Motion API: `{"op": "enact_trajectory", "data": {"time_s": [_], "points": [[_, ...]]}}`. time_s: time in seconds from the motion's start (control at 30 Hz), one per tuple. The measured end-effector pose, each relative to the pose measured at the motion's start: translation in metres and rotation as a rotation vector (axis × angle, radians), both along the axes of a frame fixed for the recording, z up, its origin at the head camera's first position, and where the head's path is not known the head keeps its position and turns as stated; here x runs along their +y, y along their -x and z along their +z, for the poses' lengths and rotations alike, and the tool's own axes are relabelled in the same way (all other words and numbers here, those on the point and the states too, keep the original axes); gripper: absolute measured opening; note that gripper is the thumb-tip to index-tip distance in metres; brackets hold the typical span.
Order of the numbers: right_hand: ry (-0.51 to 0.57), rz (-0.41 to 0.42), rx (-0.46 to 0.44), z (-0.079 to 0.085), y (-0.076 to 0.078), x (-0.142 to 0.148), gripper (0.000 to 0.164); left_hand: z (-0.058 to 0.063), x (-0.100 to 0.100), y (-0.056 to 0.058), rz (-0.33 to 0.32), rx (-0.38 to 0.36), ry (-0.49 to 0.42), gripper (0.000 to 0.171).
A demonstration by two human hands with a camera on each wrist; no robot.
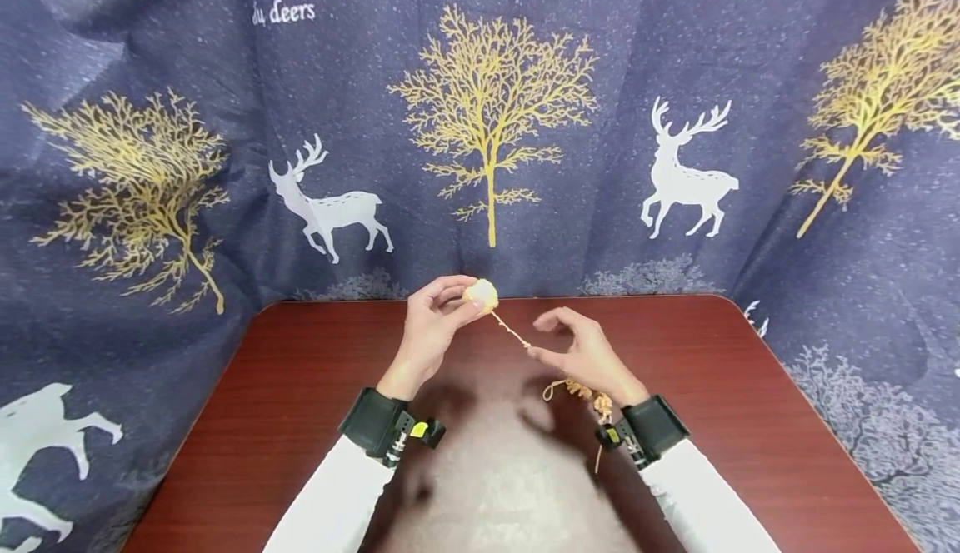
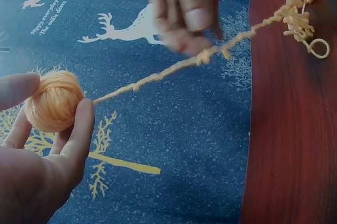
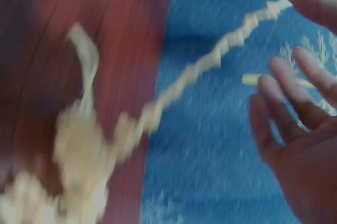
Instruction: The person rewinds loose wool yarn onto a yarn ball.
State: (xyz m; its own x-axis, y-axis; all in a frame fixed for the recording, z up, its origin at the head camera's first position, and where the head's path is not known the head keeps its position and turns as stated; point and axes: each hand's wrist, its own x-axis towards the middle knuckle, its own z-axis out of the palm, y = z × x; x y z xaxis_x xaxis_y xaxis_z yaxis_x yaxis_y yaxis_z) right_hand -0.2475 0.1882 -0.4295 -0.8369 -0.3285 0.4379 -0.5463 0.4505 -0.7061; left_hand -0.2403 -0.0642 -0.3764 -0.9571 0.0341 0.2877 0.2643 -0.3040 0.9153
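My left hand [image 1: 429, 332] holds a ball of yellow-orange yarn [image 2: 55, 101] between its thumb and fingers, raised over the far part of the table. From the ball a kinked, twisted strand [image 2: 174, 69] stretches toward a crinkled bunch of the same yarn [image 2: 300, 16]. My right hand [image 3: 300, 134] is beside this strand, fingers spread and slightly bent, gripping nothing in the right wrist view. In the head view, its thumb tip overlaps the strand, and the hand partly hides the bunch. A small loop [image 2: 319, 48] sticks out of the bunch.
A reddish-brown table [image 1: 300, 386] with rounded far corners lies below my hands. Behind it and at both sides hangs a dark blue cloth [image 1: 525, 261] printed with deer and trees. Each wrist wears a black strap [image 1: 375, 421] with a small camera.
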Motion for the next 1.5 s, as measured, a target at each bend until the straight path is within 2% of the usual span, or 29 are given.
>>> {"op": "enact_trajectory", "data": {"time_s": [0.17,0.3,0.4,0.5,0.63,0.73,0.87,1.1,1.2,1.27,1.5], "points": [[0.205,0.107,-0.077,0.004,0.009,-0.025,0.033,-0.001,0.002,-0.001,-0.055,-0.024,-0.055,0.038],[0.309,0.172,-0.158,0.003,0.015,-0.036,0.028,-0.001,0.004,-0.002,-0.109,-0.035,-0.112,0.037],[0.363,0.187,-0.211,0.003,0.014,-0.039,0.019,-0.002,0.007,-0.002,-0.111,-0.044,-0.124,0.039],[0.386,0.174,-0.217,0.012,0.005,-0.041,0.012,-0.004,0.009,0.0,-0.043,-0.022,-0.095,0.042],[0.364,0.129,-0.147,0.027,-0.008,-0.042,0.009,-0.009,0.011,0.004,0.097,0.048,-0.023,0.045],[0.343,0.103,-0.116,0.033,-0.014,-0.04,0.009,-0.013,0.011,0.007,0.163,0.1,0.014,0.043],[0.313,0.105,-0.126,0.035,-0.018,-0.038,0.009,-0.017,0.012,0.01,0.205,0.16,0.059,0.041],[0.177,0.127,-0.091,0.044,-0.028,-0.033,0.008,-0.025,0.013,0.013,0.255,0.293,0.229,0.04],[0.142,0.13,-0.075,0.052,-0.031,-0.028,0.008,-0.03,0.012,0.014,0.233,0.32,0.299,0.041],[0.14,0.135,-0.069,0.058,-0.031,-0.024,0.009,-0.034,0.012,0.015,0.197,0.309,0.35,0.041],[0.176,0.153,-0.044,0.081,-0.021,-0.011,0.011,-0.044,0.014,0.013,0.055,0.212,0.474,0.035]]}}
